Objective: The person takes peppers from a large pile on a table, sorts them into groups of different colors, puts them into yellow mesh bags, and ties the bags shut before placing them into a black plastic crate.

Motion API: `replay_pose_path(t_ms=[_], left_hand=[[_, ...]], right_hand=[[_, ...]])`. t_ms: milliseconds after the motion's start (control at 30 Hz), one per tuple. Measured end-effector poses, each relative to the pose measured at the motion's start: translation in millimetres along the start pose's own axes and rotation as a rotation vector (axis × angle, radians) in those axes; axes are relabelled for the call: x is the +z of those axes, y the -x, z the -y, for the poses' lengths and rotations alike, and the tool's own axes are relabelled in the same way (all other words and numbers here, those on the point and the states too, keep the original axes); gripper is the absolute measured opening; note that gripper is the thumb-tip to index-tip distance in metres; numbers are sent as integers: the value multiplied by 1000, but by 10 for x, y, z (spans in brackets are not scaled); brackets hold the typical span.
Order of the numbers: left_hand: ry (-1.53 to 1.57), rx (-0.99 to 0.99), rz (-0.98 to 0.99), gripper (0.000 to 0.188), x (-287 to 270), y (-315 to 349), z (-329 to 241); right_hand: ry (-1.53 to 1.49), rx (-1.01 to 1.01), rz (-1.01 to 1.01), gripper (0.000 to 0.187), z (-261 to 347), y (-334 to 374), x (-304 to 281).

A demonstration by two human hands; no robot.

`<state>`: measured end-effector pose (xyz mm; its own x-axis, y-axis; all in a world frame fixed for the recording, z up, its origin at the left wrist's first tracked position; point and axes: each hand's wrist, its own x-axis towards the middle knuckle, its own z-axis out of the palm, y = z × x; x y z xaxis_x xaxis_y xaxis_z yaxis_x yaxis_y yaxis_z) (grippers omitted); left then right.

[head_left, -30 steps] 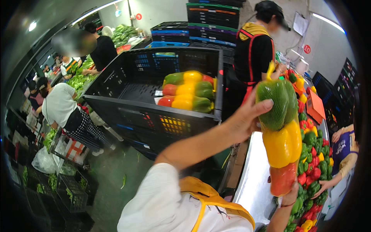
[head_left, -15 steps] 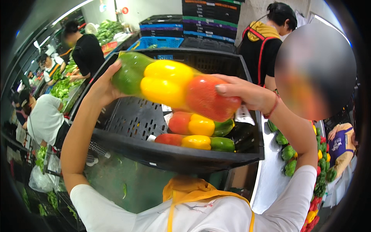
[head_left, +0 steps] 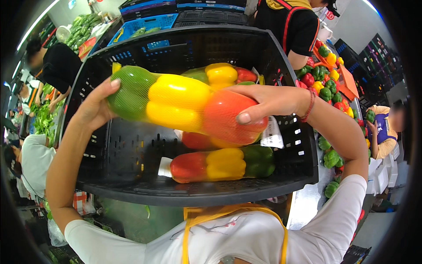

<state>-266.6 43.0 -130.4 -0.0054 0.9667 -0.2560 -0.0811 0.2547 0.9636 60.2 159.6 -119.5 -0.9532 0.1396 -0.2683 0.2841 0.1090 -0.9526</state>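
The left hand gripped the green end of a netted pepper pack, while the right hand was closed round its red end, thumb across the front, with the yellow pepper between them. The pack was held tilted over a black crate, its red end lower.

Inside the crate, a near pack lay along the front wall, with a white tag at its red end. The held pack stood in the way of a middle pack, leaving only its lower edge in sight, and partly covered the far peppers. A white label showed just below the right hand; what it was fixed to could not be told.

The crate's front wall stood between the person's body and the packs, and the right forearm crossed above its right side. Further right, loose peppers covered much of a shiny tabletop, near an orange box. A co-worker in purple held a green pepper there. Beyond the crate were a blue crate, stacked dark crates and a co-worker with red straps. Leafy greens lay at far left.
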Motion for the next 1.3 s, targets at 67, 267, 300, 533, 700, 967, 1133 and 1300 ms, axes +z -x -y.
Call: replay_pose_path(t_ms=[67, 267, 300, 533, 700, 967, 1133, 1300], left_hand=[[9, 2, -20, 56, 28, -10, 10], [278, 273, -49, 52, -218, -351, -207], [310, 304, -87, 52, -275, -369, -270], [188, 82, -140, 50, -802, -486, 10], [153, -169, -263, 53, -1278, -511, 263], [227, -212, -496, 46, -1420, -607, 438], [159, -259, -490, 47, -1465, -662, 511], [182, 27, -473, 47, -1664, -596, 341]], right_hand=[[5, -21, -38, 79, -22, -12, -19], [56, -129, -212, 76, 134, -142, 16], [70, -186, -248, 74, 162, -232, -19], [218, -137, -173, 67, 43, -938, -344], [109, -88, -32, 61, -336, -1759, -399], [-11, -11, -18, 80, -663, -2271, -234], [-71, -18, -14, 70, -854, -2352, -225], [-377, -182, 14, 65, -623, -2229, 150]])
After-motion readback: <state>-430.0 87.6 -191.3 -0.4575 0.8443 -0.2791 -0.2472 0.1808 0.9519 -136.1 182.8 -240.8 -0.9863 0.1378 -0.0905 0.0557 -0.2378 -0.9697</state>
